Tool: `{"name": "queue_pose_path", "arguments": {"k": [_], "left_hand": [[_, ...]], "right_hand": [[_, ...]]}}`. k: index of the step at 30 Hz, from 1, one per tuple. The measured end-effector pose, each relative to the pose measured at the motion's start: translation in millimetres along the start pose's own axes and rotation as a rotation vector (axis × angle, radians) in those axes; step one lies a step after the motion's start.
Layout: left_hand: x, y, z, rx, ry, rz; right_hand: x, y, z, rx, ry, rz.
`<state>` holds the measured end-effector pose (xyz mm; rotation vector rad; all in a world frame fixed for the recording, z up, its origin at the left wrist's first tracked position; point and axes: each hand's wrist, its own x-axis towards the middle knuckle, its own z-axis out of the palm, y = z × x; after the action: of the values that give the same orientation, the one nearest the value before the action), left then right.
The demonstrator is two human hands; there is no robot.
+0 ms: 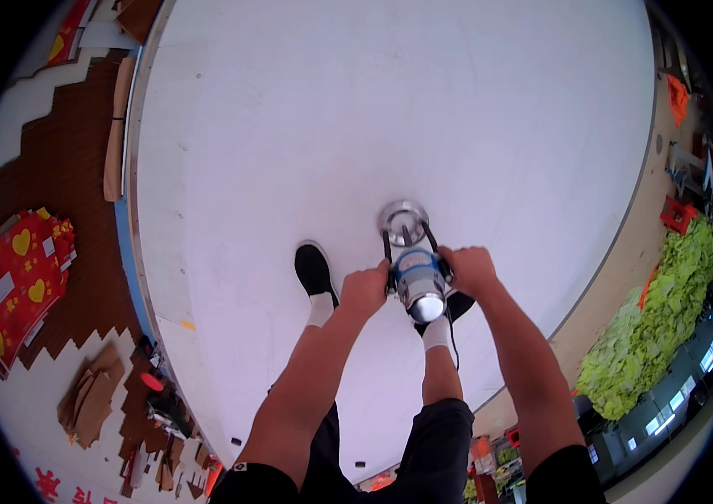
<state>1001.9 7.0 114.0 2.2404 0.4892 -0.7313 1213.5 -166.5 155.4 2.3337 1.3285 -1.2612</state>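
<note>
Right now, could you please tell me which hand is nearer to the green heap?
Right. The right hand lies left of the green heap; the left hand lies farther left, beyond the power tool.

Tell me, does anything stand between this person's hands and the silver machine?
Nothing visible does: the bare left hand and right hand grip the silver machine directly, one at each side.

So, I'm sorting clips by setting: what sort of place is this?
Likely a workshop: a power tool on a broad white surface, brown cardboard on the left and a big green heap on the right.
</note>
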Motion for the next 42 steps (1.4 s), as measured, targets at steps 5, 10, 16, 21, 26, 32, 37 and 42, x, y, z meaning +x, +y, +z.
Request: {"name": "queue_pose_path", "arguments": {"k": [5, 10, 16, 21, 26, 32, 37, 42], "left_hand": [[-37.6, -23.5, -29.4, -0.018, -0.024, -0.012], [-73.1, -99.4, -85.0, 0.007, 0.002, -0.04], [-98.1, -200.8, -132.9, 0.04, 0.025, -0.119], [-105.8, -249.1, -144.0, 0.015, 0.014, -0.193], [-106.5, -271.5, -133.9, -0.049, 0.036, -0.198], [-104.3, -277.4, -128.4, -0.062, -0.046, -0.261], [-107.8, -277.7, -122.6, -0.086, 0.018, -0.242], [-110.4, -281.9, -114.9, -0.108, 0.046, -0.248]], "right_hand": [[-4.6, -52.2, -23.5, -0.013, -0.055, 0.016], [32.5, -136.6, -28.7, 0.065, 0.03, -0.031], [108.6, -230.5, -33.0, 0.094, 0.074, -0.112], [149.9, -273.3, -46.1, 0.03, -0.026, -0.15], [168.8, -289.8, -56.0, -0.035, -0.141, -0.154], [174.4, -296.4, -58.6, -0.079, -0.161, -0.17], [175.9, -297.4, -55.9, -0.087, -0.156, -0.183], [178.9, -299.2, -57.0, -0.102, -0.149, -0.206]]}}
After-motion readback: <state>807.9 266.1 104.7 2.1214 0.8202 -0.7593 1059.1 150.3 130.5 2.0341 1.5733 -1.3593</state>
